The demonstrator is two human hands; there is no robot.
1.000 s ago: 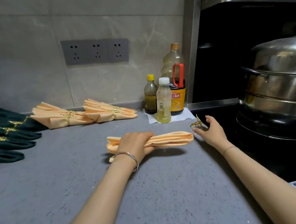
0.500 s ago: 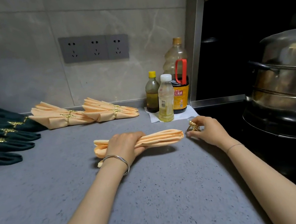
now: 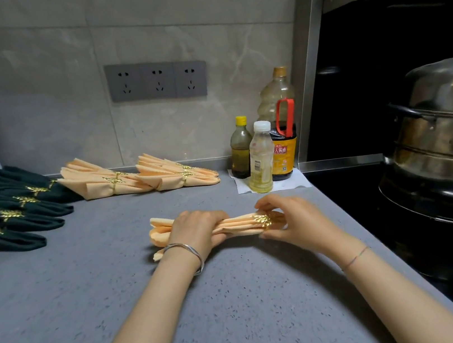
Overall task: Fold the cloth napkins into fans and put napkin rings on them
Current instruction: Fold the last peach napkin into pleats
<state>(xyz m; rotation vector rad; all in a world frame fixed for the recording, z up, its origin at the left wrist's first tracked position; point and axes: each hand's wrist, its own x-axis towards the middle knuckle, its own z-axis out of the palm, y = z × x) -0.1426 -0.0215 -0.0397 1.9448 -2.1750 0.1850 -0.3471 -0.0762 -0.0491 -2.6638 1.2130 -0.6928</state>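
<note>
Ring at right end of pleated napkin

On my feed the left hand (image 3: 196, 230) is wrapped round the pleated peach napkin (image 3: 236, 224) a bit left of its middle, fingers curled over it, silver bracelet (image 3: 185, 250) on the wrist. The right hand (image 3: 294, 221) pinches the gold ring (image 3: 263, 220) with thumb and fingertips; the ring sits around the napkin near its right end. The napkin lies crosswise, mid-counter, low on the grey counter (image 3: 119, 290); I cannot tell if it touches the surface. The loose left end fans out past the left hand.

Two finished peach fans (image 3: 109, 181) with rings lie side by side by the back wall. A row of dark green napkins (image 3: 14, 214) with gold rings is at far left. Bottles (image 3: 260, 157) stand at the back right on a paper sheet, and a steamer pot (image 3: 441, 121) is on the hob at right, well apart from the hands
</note>
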